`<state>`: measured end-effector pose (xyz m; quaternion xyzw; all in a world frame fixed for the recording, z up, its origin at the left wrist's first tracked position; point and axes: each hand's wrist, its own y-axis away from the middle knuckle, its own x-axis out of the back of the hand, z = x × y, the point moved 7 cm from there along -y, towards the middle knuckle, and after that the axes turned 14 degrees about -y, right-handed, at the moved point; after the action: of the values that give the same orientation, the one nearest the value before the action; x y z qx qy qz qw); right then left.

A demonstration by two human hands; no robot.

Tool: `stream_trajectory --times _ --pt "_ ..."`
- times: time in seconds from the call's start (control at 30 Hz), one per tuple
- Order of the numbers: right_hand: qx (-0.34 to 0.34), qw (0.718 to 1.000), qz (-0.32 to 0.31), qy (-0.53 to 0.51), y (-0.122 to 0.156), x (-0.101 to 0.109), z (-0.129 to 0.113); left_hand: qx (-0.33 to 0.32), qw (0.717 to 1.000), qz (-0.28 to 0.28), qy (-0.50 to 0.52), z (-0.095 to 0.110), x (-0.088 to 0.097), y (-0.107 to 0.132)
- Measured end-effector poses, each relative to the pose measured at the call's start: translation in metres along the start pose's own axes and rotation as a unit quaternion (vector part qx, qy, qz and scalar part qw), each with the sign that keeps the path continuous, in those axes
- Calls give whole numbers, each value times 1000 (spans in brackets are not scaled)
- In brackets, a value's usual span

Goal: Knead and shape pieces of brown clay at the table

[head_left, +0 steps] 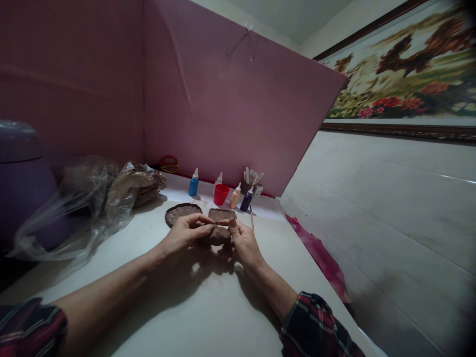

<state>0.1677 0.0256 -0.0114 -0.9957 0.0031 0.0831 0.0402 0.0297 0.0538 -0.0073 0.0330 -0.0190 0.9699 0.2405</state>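
A lump of brown clay (217, 237) is held between both hands a little above the white table (186, 307). My left hand (189, 230) pinches its left side, with thumb and fingers closed on it. On the right side, my right hand (243, 240) grips the same clay, the thumb raised along its edge. Behind my left hand lies a round brown clay plate (178, 212) with a raised rim and small marks on it. A flat brown clay slab (222, 214) rests just beyond the lump, its near part hidden by my hands.
Behind stand a blue bottle (194, 183), a red cup (221, 194), a peach bottle (235, 197), a dark blue bottle (247, 200) and a holder of tools (250, 181). Crumpled plastic wrap (137, 186) and a purple bin (28, 188) are left. A pink board (230, 109) closes off the back.
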Motion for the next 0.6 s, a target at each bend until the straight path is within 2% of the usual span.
stream_trajectory --times 0.1,0.2,0.3,0.4,0.6 --pt "35 999 -19 -16 0 -4 -5 6 1000 12 22 2 2 1" --pt "73 997 -12 -27 2 -5 -10 2 999 11 41 6 0 3" --pt "92 995 -23 -9 4 -7 -12 21 999 22 45 5 1 4" --pt "118 992 -32 30 7 -9 -14 25 999 5 20 4 -1 3" --pt "108 994 -12 27 7 -8 -17 27 999 -11 31 1 -3 3"
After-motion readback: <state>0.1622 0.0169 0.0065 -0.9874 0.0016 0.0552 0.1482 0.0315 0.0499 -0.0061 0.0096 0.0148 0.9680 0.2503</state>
